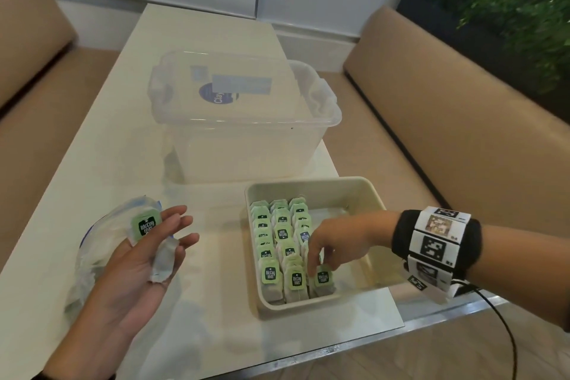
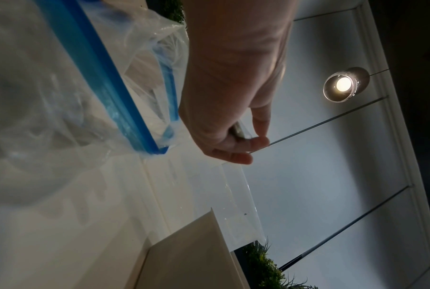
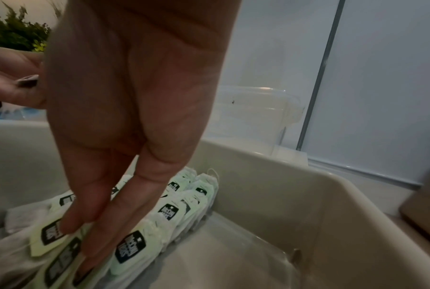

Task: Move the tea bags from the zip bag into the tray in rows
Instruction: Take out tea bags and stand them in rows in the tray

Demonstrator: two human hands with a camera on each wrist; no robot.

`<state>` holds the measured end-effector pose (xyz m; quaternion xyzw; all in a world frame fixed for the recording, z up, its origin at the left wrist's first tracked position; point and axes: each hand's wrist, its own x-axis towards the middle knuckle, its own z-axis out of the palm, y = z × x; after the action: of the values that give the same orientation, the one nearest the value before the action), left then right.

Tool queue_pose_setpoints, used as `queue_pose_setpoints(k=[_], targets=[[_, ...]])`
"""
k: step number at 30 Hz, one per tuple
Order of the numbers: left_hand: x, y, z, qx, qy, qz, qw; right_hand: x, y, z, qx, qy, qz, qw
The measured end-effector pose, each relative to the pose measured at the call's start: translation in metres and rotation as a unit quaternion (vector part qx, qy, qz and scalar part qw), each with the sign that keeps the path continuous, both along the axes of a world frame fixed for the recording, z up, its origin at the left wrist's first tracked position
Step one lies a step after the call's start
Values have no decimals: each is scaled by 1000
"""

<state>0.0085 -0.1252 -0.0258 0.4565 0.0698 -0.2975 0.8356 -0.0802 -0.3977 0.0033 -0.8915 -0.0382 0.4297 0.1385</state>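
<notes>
A beige tray [image 1: 311, 183] holds three rows of green-tagged tea bags [image 1: 282, 231]. My right hand [image 1: 317, 262] reaches down into it. Its straight fingers [image 3: 95, 230] press on the front tea bag of the right row [image 1: 323, 279], with the thumb held apart. My left hand [image 1: 145, 259] lies palm up left of the tray and holds two tea bags, one with a green tag [image 1: 145, 225] and a white sachet [image 1: 165, 262]. The clear zip bag with a blue seal [image 2: 105, 82] lies under that hand [image 2: 243, 140]. The right half of the tray floor [image 3: 221, 254] is bare.
A clear plastic box with its lid [image 1: 246, 120] stands just behind the tray on the white table [image 1: 92, 163]. Tan sofas flank the table and a green plant [image 1: 509, 9] stands at the back right. The table's metal front edge [image 1: 339, 352] runs close to the tray.
</notes>
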Motion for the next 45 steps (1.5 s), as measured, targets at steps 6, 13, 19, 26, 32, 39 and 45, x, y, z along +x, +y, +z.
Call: queue_pose_setpoints(k=[6,13,19,26,32,39,45], targets=[[0,-1,-1,-2,1,-3,1000,1,-4,-3,12,3,-26,1000],[1,1,-3,-32,36,-18,999,-4,7,-6,18,15,3,1000],[1,2,2,-110,109,-61,986,1,5,3,-4,2,0,1000],[-4,-7,14,-173,139,-125,967,12,11,45,36,-206,-23,978],[-5,-33,36,-212,117,-150,958,20,61,72,166,-439,-61,881],[-5,-47,56,-192,96,-128,968,20,88,63,205,-475,-42,855],[-1,-50,63,-168,51,-115,978,20,86,71,141,-553,-18,821]])
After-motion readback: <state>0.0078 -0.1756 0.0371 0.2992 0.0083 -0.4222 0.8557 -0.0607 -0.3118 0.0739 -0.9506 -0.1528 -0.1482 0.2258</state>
